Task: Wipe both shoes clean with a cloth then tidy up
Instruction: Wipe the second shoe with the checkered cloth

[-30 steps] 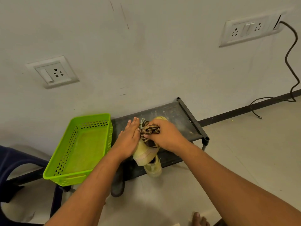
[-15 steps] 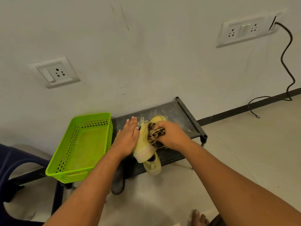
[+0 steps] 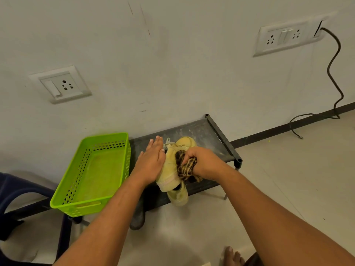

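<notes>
Curling tightly, the fingers [image 3: 192, 153] of the right hand [image 3: 206, 163] are closed round a bunched striped cloth [image 3: 185, 167], which is pressed against the right flank of a yellow shoe [image 3: 169, 169]. On the opposite flank the left hand [image 3: 151, 162] is laid flat, fingers straight and together, so that the shoe is braced between the two hands. The shoe's long axis runs away from the person toward the wall, and the cloth lies just right of it. Which end is the toe cannot be told for certain. A second shoe [image 3: 178, 195] is seen just below, at the front edge of a dark low rack [image 3: 203, 129]. A green basket [image 3: 65, 207] is set beside the rack on the left. A stroke along the shoe's length is judged the likely next move.
</notes>
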